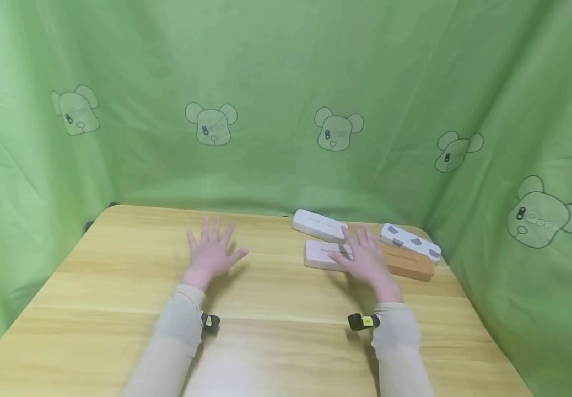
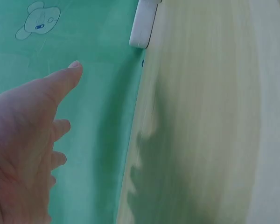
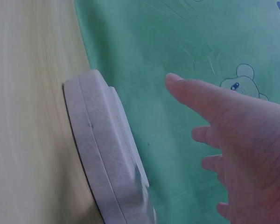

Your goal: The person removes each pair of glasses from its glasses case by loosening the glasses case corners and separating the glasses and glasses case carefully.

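Fingers spread, my left hand (image 1: 210,255) hovers over the left part of the wooden table, its shadow falling on the wood. My right hand (image 1: 367,263), also with spread fingers, is above a group of oblong cases and holds none of them. Partly behind its thumb lies a white case (image 1: 318,255) with small lettering. Another white case (image 1: 318,225) lies beyond it near the back edge. To the right of the hand are an orange-brown case (image 1: 410,263) and a white case with grey patches (image 1: 415,242). The right wrist view shows the near white case (image 3: 107,154) from its side.
The wooden table (image 1: 276,342) has a green curtain (image 1: 266,171) printed with bear heads behind it and along both sides. A dark band with a small camera (image 1: 210,323) is on the left wrist, and a similar one (image 1: 363,321) is on the right.
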`<state>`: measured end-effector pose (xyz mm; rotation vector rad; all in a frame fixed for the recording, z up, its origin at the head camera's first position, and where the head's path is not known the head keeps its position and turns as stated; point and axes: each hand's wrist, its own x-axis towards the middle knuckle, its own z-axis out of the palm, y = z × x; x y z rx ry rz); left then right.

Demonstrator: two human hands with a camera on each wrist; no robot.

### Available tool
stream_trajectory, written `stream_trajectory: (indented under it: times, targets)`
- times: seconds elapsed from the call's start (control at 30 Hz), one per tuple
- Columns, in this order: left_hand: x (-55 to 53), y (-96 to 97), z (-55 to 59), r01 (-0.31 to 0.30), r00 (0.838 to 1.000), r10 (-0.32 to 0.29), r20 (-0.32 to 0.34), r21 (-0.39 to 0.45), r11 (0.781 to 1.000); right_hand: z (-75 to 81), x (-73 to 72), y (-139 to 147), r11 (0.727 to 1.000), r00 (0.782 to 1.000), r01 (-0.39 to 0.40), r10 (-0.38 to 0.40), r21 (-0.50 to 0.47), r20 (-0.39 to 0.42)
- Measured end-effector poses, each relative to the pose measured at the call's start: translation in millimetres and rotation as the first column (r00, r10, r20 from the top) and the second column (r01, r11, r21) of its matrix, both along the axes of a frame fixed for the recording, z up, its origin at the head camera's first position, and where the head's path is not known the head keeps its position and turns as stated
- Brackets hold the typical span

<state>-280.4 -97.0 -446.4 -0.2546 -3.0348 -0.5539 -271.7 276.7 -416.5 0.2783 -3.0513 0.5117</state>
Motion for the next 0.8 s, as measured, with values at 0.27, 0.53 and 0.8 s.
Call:
stream_trajectory:
  times: [0.27, 0.53, 0.8]
  targets:
    - [1.3, 20.2, -2.8, 0.031, 0.999, -0.033, -0.036, -0.038, 0.999, 2.9, 0.3, 16, 0.999, 1.000, 0.026, -0.026, -0.038, 0.012]
    - [4.9, 47.6, -4.9, 0.079, 0.993, -0.086, -0.078, -0.084, 0.993, -3.7, -2.7, 35, 0.999, 0.999, 0.034, -0.034, -0.017, 0.013]
    - [9.7, 70.7, 0.3, 0.121, 0.988, -0.129, -0.085, -0.092, 0.988, -6.9, -4.0, 42, 1.000, 1.000, 0.016, -0.016, -0.015, 0.005]
